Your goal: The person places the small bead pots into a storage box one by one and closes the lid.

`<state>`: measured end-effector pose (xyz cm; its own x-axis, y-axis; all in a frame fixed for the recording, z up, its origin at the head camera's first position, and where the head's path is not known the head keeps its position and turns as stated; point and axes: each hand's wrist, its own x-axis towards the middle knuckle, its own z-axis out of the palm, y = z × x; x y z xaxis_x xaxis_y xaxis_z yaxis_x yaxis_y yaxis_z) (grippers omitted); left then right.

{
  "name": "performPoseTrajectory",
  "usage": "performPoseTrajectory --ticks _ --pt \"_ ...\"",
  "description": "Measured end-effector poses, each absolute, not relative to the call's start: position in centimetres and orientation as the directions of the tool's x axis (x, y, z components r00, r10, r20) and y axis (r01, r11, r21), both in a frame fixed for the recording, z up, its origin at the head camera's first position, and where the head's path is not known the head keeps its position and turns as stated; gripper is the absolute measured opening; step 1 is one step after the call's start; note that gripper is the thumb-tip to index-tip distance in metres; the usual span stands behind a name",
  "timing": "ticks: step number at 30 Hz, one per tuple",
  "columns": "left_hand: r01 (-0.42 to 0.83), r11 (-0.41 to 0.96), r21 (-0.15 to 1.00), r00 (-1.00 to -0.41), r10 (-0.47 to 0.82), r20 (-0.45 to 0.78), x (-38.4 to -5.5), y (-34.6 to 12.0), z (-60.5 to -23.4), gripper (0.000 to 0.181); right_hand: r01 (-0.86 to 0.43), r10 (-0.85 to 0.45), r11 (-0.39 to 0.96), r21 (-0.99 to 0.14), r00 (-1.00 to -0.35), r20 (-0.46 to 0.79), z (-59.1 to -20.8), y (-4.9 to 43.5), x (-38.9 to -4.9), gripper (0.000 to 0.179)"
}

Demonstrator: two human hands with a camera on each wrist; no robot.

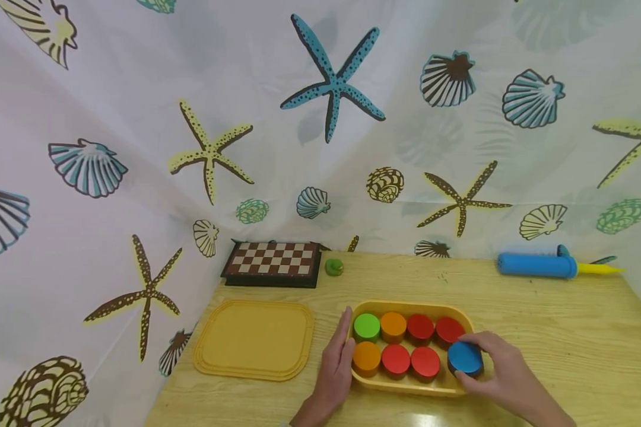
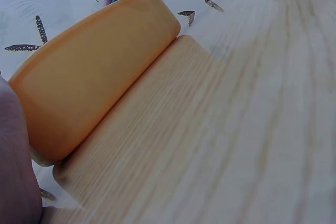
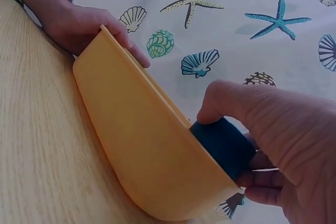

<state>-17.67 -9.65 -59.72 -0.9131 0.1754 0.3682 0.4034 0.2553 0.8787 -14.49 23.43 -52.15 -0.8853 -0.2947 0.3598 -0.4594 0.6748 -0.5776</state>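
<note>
Head view shows the right hand (image 1: 499,365) with its fingers and thumb curled round a blue disc (image 1: 465,358), holding it right at the near-right corner of the yellow tray (image 1: 406,384). Can't quite tell if the disc is already sitting down in its slot or hovering a touch above it; the right wrist view only shows it gripped just behind the tray wall. The left hand (image 1: 335,362) lies flat with straight fingers pressed against the tray's left side, looks like it's just steadying the thing.

Moving outward: seven other discs already sit in the tray in two rows, green (image 1: 366,325), orange, red, red at the back, then orange, red, red in front. So the blue one takes the eighth and last spot, meaning the filling looks basically finished.

The matching yellow lid (image 1: 254,339) lies flat on the wooden table (image 1: 566,332) just left of the tray, not on yet.
</note>
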Motion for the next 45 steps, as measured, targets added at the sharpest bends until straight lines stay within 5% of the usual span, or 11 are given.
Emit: performPoseTrajectory --ticks 14,32,40,45 --pt "0.391 0.252 0.885 -0.918 0.179 0.354 -17.7 -9.6 -59.9 0.053 -0.443 -0.452 0.772 -0.456 -0.887 0.096 -50.3 22.7 -15.9 0.047" --pt "0.401 0.258 0.879 -0.914 0.176 0.366 -17.5 -9.6 -59.5 0.053 -0.423 -0.479 0.756 -0.5 -0.878 0.02 -50.2 22.8 -16.6 0.053" --pt "0.407 0.261 0.876 -0.912 0.174 0.372 -17.6 -9.6 -59.6 0.053 -0.41 -0.424 0.756 -0.51 -0.901 0.095 -49.9 22.9 -15.9 0.04" --pt "0.383 0.261 0.886 -0.922 0.167 0.35 -17.6 -9.6 -59.4 0.053 -0.437 -0.318 0.736 -0.517 -0.897 0.307 -50.2 22.5 -15.1 0.033"
